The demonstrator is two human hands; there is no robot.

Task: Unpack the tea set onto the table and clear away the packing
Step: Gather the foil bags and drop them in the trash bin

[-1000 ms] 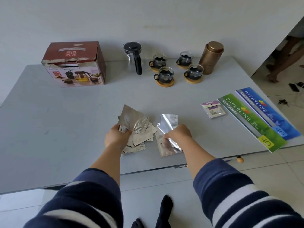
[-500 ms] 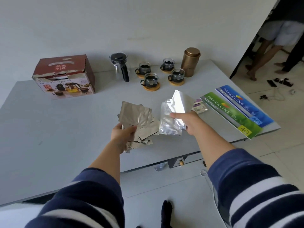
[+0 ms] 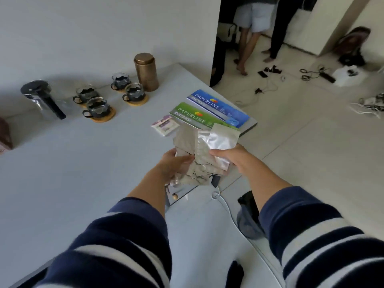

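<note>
My left hand (image 3: pixel 171 165) grips a bundle of grey packing papers (image 3: pixel 194 173) over the table's right front corner. Pressed against that bundle is a shiny silver plastic bag (image 3: pixel 216 142), which my right hand (image 3: pixel 234 157) holds. On the grey table (image 3: pixel 72 173) at the back stand a glass teapot (image 3: pixel 43 98) with a black lid and handle, several glass cups (image 3: pixel 97 108) on wooden coasters, and a copper canister (image 3: pixel 146 71). The red box (image 3: pixel 4 136) shows only at the left edge.
Two Paperline receipt books, green (image 3: pixel 193 116) and blue (image 3: pixel 218 104), and a small sachet (image 3: pixel 165 125) lie near the table's right edge. Beyond the doorway people's legs (image 3: pixel 247 44) stand, with cables (image 3: pixel 311 72) and clutter on the tiled floor. A bin bag (image 3: pixel 249 217) sits below right.
Both hands lifted the papers and the silver bag off the table and carried them right, toward the table's corner. My view swung right, so the red box is almost out of frame.
</note>
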